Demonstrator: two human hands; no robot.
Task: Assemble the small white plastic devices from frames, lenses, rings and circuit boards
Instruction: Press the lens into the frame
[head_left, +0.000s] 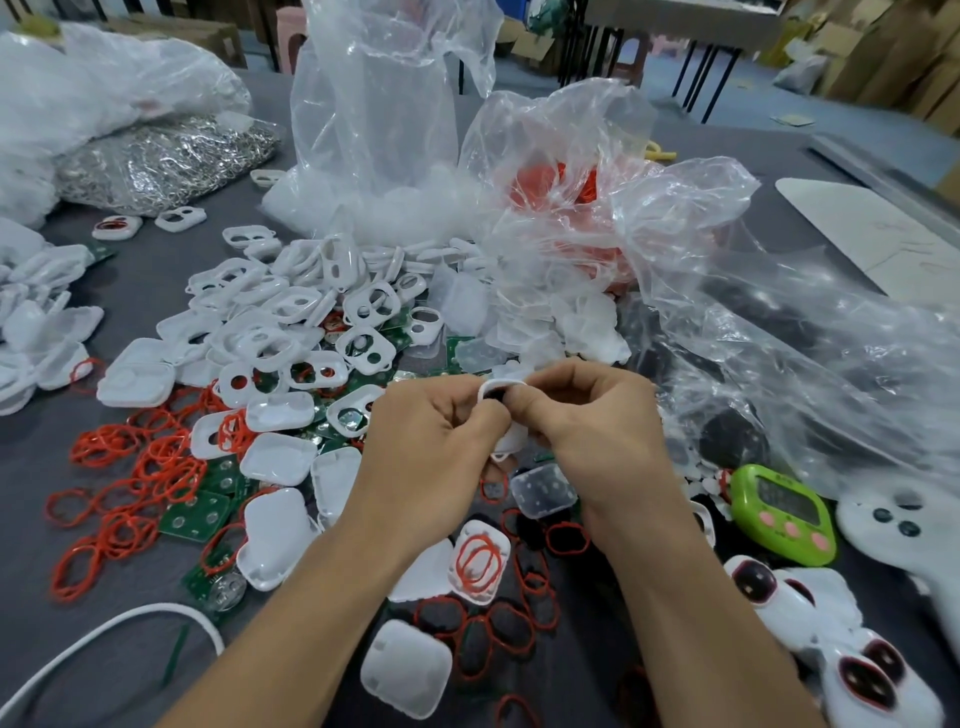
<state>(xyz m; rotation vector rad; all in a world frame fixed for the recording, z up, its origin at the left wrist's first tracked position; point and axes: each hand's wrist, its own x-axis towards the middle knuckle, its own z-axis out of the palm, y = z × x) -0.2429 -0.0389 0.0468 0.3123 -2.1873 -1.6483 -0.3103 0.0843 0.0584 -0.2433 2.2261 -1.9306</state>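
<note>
Centrally, just below the middle of the frame, both hands meet over the grey table (47, 561) and pinch one small white frame (510, 440) between them. The left hand (436, 421) has its fingers curled and its thumb pressed on the piece's upper rim, and the right hand (587, 415) grips the same piece from the other side with bent fingers. Behind the hands, toward the upper middle, lies a heap of white frames (291, 312). Green circuit boards (200, 512) show among and under them. Loose red rings (130, 467) spread over the left and the lower middle of the frame, and several sit inside a white shell (480, 561) just below the wrists. A clear lens cover (543, 491) lies under the right hand. At the right edge a green timer (784, 514) sits near finished devices (810, 613) with dark round windows. Crumpled clear plastic bags (374, 130) stand across the top, and a bag of metal clips (166, 161) lies at the upper left.
</note>
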